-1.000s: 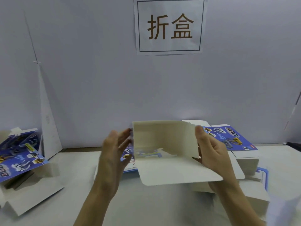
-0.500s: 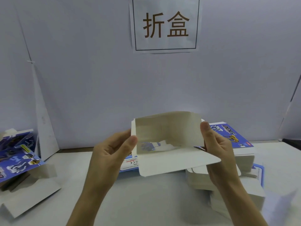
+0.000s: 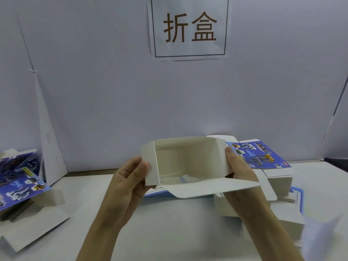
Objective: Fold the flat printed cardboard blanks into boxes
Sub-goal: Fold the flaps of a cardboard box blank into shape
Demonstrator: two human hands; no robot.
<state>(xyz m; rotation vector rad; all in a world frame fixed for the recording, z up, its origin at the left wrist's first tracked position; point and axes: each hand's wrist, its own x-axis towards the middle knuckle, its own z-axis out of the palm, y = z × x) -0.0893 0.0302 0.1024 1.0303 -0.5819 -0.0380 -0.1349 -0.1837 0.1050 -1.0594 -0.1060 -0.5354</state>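
A half-formed box, plain white inside with a flap hanging forward, is gripped at its sides by the left hand and right hand.

Staged workstation: white backdrop, wall sign, stacked blanks.

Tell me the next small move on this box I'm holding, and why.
Probably fold the left side flap inward with the left hand: the box is squared open, the right hand steadies it, and the long flap sticks out unfolded.
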